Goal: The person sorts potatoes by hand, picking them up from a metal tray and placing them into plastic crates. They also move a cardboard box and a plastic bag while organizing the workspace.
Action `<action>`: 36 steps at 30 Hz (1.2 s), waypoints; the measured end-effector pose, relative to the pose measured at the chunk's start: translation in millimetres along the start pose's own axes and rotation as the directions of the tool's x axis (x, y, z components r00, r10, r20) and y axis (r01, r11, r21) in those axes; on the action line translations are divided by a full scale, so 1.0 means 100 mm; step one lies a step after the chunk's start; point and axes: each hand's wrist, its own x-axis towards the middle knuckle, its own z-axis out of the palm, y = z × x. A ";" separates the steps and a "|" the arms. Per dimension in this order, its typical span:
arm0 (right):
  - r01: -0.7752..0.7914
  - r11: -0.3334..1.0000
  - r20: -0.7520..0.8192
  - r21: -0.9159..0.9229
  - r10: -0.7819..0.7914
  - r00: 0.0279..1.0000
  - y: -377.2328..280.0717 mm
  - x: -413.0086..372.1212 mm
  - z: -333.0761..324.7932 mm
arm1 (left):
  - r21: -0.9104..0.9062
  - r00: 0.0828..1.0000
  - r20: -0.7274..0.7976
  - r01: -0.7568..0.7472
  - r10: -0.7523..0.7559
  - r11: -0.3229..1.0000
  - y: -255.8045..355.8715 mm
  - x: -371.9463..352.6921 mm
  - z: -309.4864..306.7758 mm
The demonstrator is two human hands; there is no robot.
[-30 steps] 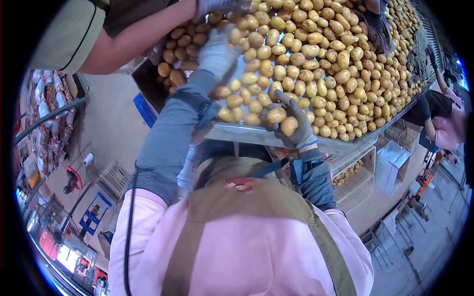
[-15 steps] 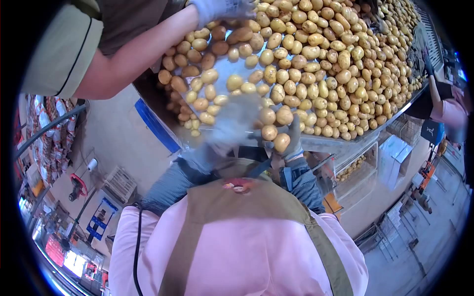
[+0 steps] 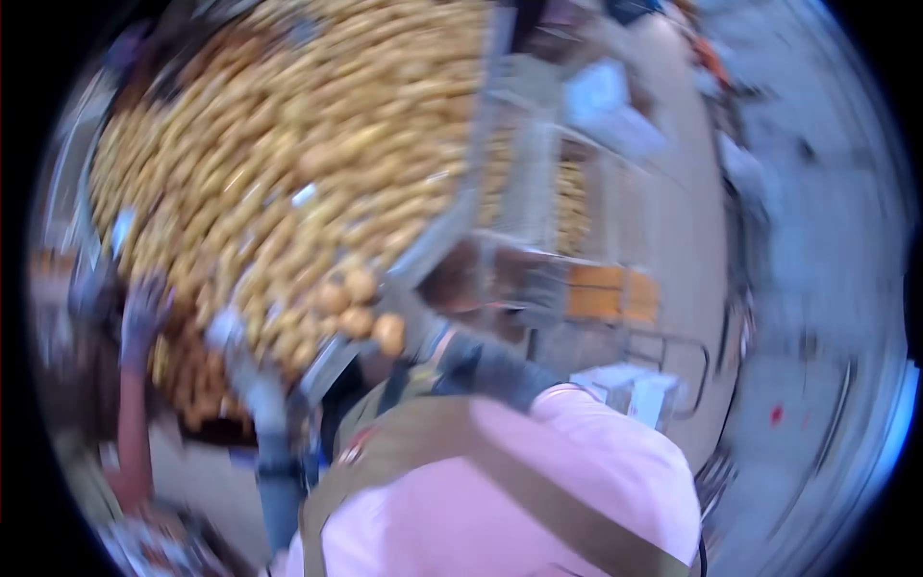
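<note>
Motion blurs the whole view. A wide heap of potatoes covers the sorting table. My right hand, gloved, is at the table's near corner, closed around several potatoes that rest against its palm and fingers. Over the left part of the heap reaches my left hand, also gloved. Its fingers are smeared, so whether they hold anything cannot be made out.
A co-worker's gloved hand is over the heap at the far left, close to my left hand. Right of the table stand crates with potatoes, an orange box and a white box beside a metal frame.
The view has swung to the right, bringing the crates and floor further in. My hands are now wider apart. The potatoes are still in my right hand.
</note>
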 end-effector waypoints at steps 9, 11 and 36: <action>0.732 0.428 0.143 -0.530 -0.806 0.575 -3.76 -1.73 -0.70 | -0.395 0.999 -0.008 -0.041 0.041 0.918 1.18 -0.06 -1.13; 0.680 -0.021 0.300 -0.733 -0.907 0.296 -5.02 -2.09 -0.41 | -0.329 0.995 -0.014 -0.099 0.100 0.939 1.34 -0.01 -1.23; 0.657 -0.710 0.422 -0.251 0.531 0.735 1.05 0.90 -0.50 | -0.897 0.257 0.437 0.199 -0.862 -0.395 0.29 -0.74 -0.71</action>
